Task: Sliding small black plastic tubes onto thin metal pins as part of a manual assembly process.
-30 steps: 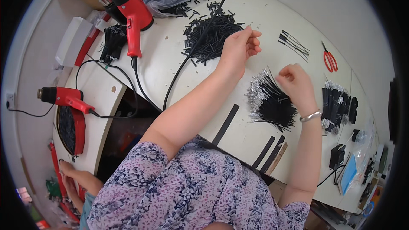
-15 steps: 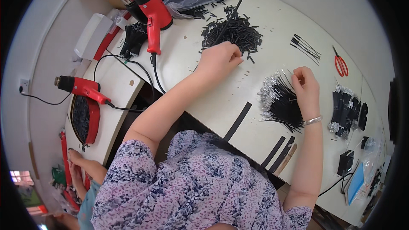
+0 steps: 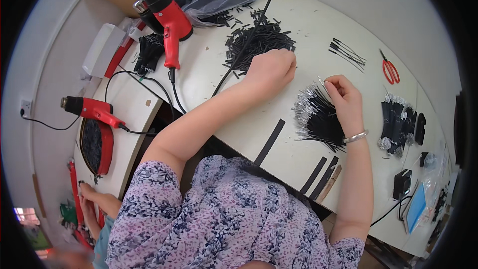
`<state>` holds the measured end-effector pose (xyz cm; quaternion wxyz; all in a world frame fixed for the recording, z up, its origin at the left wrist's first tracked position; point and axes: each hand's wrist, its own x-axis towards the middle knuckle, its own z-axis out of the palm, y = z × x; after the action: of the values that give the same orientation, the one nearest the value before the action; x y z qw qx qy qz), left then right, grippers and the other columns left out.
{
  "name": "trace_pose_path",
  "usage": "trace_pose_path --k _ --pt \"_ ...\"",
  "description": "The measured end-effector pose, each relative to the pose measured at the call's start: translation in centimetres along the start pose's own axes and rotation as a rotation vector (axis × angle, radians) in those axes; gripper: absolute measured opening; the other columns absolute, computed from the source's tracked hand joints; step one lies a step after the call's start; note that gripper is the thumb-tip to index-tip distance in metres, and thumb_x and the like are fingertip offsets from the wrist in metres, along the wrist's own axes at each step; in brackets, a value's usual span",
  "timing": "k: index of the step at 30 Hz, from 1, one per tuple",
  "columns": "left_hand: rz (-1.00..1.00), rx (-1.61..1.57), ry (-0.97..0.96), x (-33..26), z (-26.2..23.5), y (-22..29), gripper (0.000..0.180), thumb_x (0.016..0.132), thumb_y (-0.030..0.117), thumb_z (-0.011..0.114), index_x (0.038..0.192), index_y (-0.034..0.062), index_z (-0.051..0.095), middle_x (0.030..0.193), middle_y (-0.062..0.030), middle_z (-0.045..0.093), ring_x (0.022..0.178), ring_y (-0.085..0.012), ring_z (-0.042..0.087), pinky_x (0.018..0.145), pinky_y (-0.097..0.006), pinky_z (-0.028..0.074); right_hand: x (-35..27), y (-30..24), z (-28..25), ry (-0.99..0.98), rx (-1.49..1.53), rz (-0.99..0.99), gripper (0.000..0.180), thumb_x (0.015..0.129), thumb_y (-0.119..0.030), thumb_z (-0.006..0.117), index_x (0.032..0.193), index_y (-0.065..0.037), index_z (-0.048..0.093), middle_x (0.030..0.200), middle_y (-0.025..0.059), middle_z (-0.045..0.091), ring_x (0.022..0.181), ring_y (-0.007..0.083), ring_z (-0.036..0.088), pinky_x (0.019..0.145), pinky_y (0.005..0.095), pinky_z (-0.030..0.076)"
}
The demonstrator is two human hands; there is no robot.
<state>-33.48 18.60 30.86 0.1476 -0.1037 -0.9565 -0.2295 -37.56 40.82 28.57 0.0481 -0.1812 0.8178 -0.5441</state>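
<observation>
My left hand is at the near right edge of a heap of short black tube pieces. Its fingers are curled closed; whatever they may hold is hidden. My right hand, with a silver bracelet on the wrist, pinches a thin black wire by its silvery end. Right below lies a fanned bundle of black wires with bare silvery ends, spread on the white table.
Two red heat guns stand at the left, their cords trailing. Farther right lie a few loose wires, red-handled scissors and more wire bundles. Black strips lie near the front edge. Another person's hand shows lower left.
My left hand has moved right, from over the tube heap to its edge. The right thumb and fingers have closed on a wire end. The whole view has shifted slightly.
</observation>
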Motion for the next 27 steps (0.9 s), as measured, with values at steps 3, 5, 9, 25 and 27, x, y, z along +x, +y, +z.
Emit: trace_pose_path --k 3,5,9,25,27 --pt "-0.273 -0.488 -0.032 2.1 0.5 1.8 0.013 0.088 0.015 0.061 0.089 0.002 0.061 0.078 -0.0051 0.064 0.072 -0.0169 0.063 0.066 -0.028 0.049 0.0 0.0 0.0 0.017 0.103 0.001 0.008 0.088 -0.008 0.064 0.09 0.0 0.061 0.071 -0.0029 0.056 0.061 0.0034 0.045 0.056 0.0193 0.04" --pt "-0.444 -0.969 -0.083 3.2 1.5 2.6 0.016 0.09 0.015 0.061 0.095 0.0002 0.065 0.077 -0.001 0.062 0.072 -0.0078 0.058 0.065 -0.023 0.048 0.1 -0.2 -0.2 0.042 0.145 0.033 0.006 0.088 -0.007 0.063 0.088 -0.001 0.061 0.071 -0.0049 0.055 0.06 0.002 0.044 0.055 0.0184 0.038" --pt "-0.561 -1.322 -0.108 3.1 4.1 2.8 0.017 0.091 0.015 0.061 0.098 0.0008 0.068 0.079 0.0013 0.061 0.071 -0.0073 0.057 0.065 -0.021 0.047 0.4 0.7 -0.4 0.109 0.187 -0.04 0.006 0.088 -0.006 0.063 0.086 -0.002 0.059 0.07 -0.006 0.054 0.06 0.001 0.044 0.054 0.0175 0.037" --pt "-0.659 -1.558 -0.24 2.7 5.1 2.1 0.02 0.094 0.02 0.061 0.096 0.0007 0.064 0.078 -0.0018 0.063 0.069 -0.0095 0.063 0.064 -0.02 0.051 0.1 -0.4 0.1 0.129 0.083 -0.058 0.006 0.085 -0.001 0.062 0.085 -0.002 0.057 0.073 -0.0036 0.053 0.06 0.0027 0.042 0.054 0.0186 0.037" --pt "-0.683 -1.562 -0.217 2.7 5.1 2.2 0.02 0.094 0.021 0.061 0.095 0.0007 0.064 0.078 -0.0023 0.063 0.069 -0.01 0.063 0.065 -0.02 0.052 0.1 -0.5 0.1 0.133 0.059 -0.072 0.006 0.085 0.0 0.062 0.085 -0.002 0.057 0.074 -0.003 0.053 0.06 0.0032 0.043 0.054 0.0189 0.038"
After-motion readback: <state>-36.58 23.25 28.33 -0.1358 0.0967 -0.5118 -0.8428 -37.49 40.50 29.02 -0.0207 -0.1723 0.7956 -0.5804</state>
